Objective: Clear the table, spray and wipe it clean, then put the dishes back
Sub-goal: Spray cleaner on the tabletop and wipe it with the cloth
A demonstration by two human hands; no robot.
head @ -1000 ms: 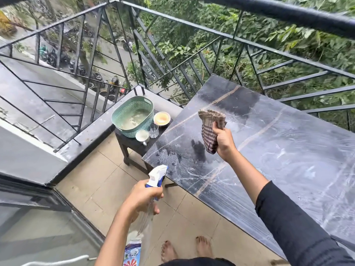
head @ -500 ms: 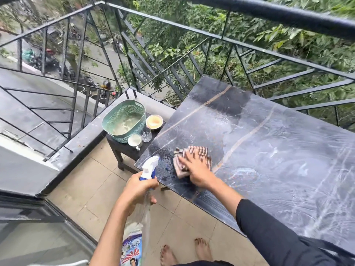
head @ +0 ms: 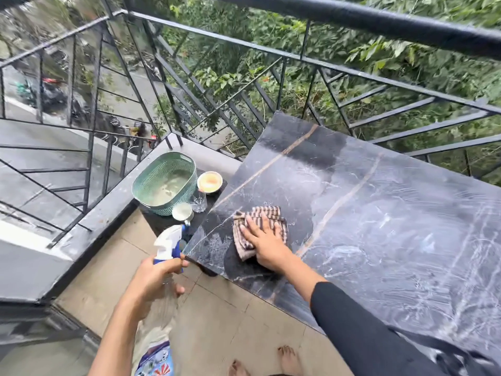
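A dark marble table [head: 379,213] fills the right side, streaked with wet spray marks. My right hand [head: 264,241] presses flat on a brown striped cloth [head: 254,221] near the table's left corner. My left hand [head: 154,280] grips a clear spray bottle [head: 165,308] with a white and blue trigger head, held off the table's left edge over the floor. The dishes stand on a small dark side table [head: 162,221]: a green basket [head: 165,183], a bowl [head: 209,181], a glass [head: 199,203] and a white cup [head: 182,211].
A black metal railing [head: 298,58] runs behind and to the left of the table, with trees and a street below. A grey ledge [head: 108,210] borders the tiled floor [head: 217,321]. My bare feet [head: 287,360] stand by the table's near edge.
My right hand brought the cloth down from the air onto the table and now presses it flat. The left hand keeps hold of the spray bottle.
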